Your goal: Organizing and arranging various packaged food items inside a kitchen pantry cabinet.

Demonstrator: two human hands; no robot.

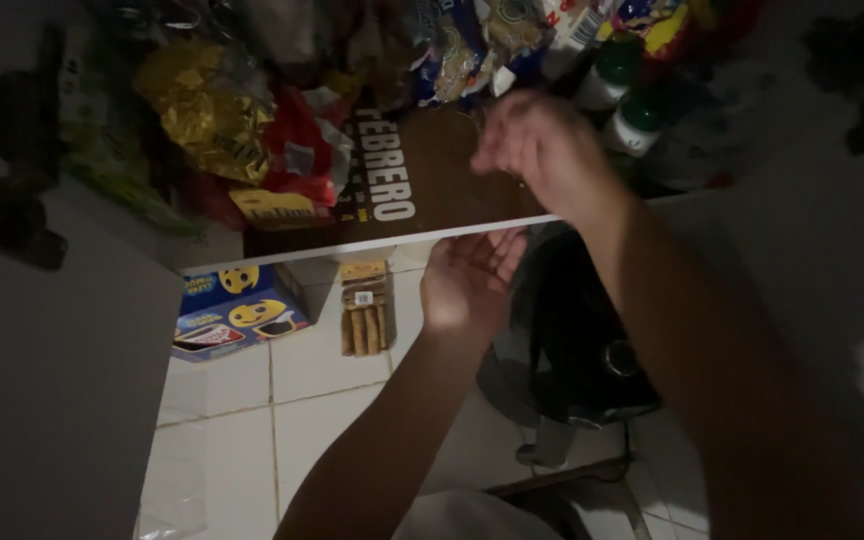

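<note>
Resting on the flat brown shelf liner [432, 190], the blurred right hand [542, 150] curls loosely, grip unclear; at six o'clock the left hand [467, 280] cups open, empty, under the shelf's white edge [352, 247].

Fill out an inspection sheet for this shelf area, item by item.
Surface: white shelf edge with a brown printed sheet lying on it; white tiled counter below.
Things in hand: left hand cupped palm-up under the shelf edge; right hand blurred above the brown sheet, grip cannot be judged.
Clutter: gold foil bag, red wrapper, snack packets, two white bottles with green caps crowd the shelf.
Below: blue box with yellow faces, pack of brown stick biscuits.
Cables: nothing seen.
Surroundings: dim light; dark round appliance at right.
</note>
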